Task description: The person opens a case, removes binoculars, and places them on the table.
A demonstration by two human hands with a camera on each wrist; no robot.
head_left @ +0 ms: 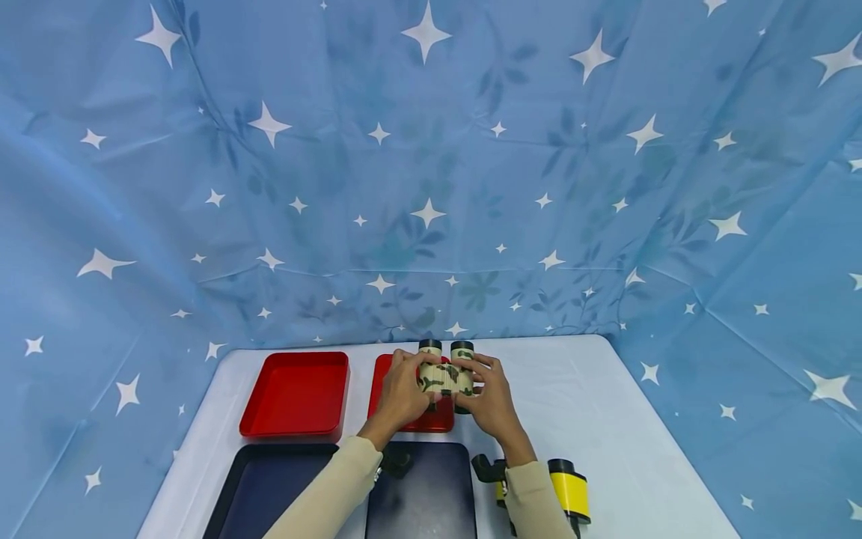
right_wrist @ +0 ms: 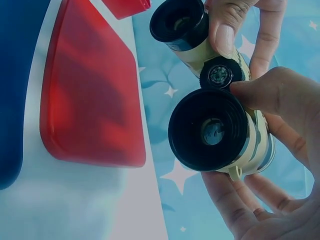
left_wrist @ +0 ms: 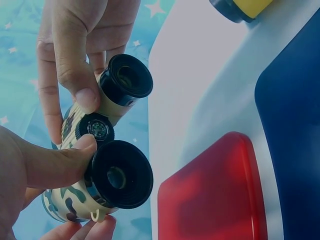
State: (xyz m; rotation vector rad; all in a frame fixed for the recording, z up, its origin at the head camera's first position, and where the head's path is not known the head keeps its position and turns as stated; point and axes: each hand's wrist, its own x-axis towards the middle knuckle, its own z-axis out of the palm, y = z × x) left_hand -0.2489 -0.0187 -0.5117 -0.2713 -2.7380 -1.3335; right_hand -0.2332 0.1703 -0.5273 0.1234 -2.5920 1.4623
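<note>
Camouflage-patterned binoculars [head_left: 447, 379] are held up between both hands, above the middle red tray. My left hand [head_left: 402, 391] grips one barrel, its thumb near the black eyepiece [left_wrist: 122, 175] in the left wrist view. On the other barrel is my right hand [head_left: 492, 400], fingers curled around the outside and thumb close to the centre. Between the eyepieces sits a small compass dial [right_wrist: 220, 75], seen in the right wrist view. Both eyepieces face toward me. The far lenses are hidden in the wrist views.
A red tray [head_left: 294, 433] stands at the back left, beside the middle red tray [head_left: 428, 424]. Two dark trays [head_left: 225, 479] [head_left: 421, 486] lie in front of them. Yellow-and-black binoculars [head_left: 571, 495] rest at the front right, partly behind my right sleeve. A blue starred curtain surrounds the white table [head_left: 572, 397].
</note>
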